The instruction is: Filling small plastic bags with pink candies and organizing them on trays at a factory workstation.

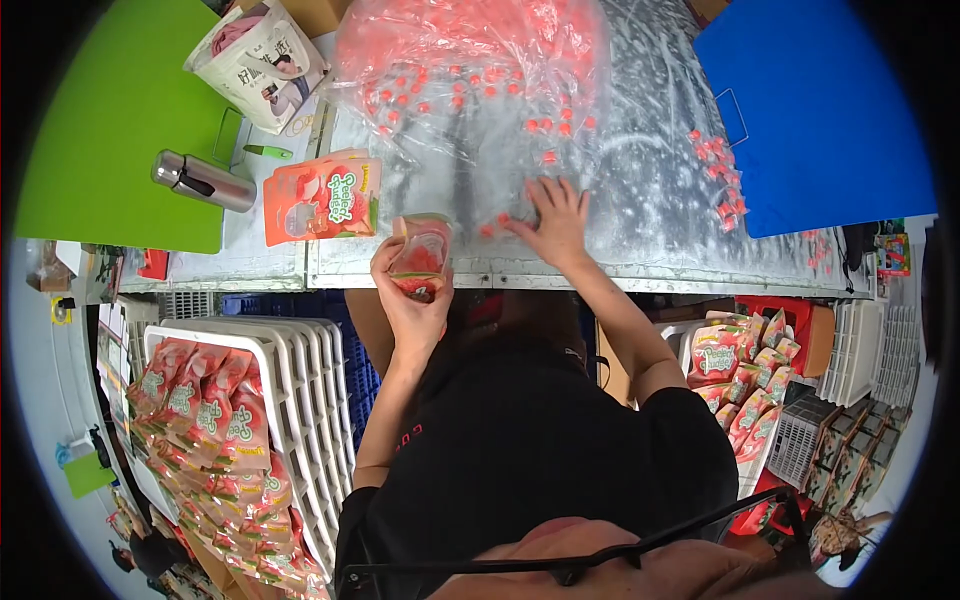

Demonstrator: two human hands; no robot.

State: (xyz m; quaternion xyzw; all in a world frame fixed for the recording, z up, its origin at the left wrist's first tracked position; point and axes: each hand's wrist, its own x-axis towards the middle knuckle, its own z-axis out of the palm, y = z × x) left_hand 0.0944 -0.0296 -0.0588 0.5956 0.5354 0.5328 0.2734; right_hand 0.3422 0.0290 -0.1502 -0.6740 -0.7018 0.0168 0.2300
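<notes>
L hand [412, 305]: grips red-tan plastic pouch [420, 258], near edge of grey metal table [645, 190] — part-full, prob.
R hand [556, 230]: splayed, by small red pieces [487, 230]
Table: pieces left
White plastic crate [272, 372]: filled pouches [205, 405] below table — prob. done

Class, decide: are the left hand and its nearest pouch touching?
Touching: the head view shows the left hand wrapped around the lower part of the pouch.

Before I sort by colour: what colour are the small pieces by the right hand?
The small pieces are pinkish red, seen in the head view.
</notes>
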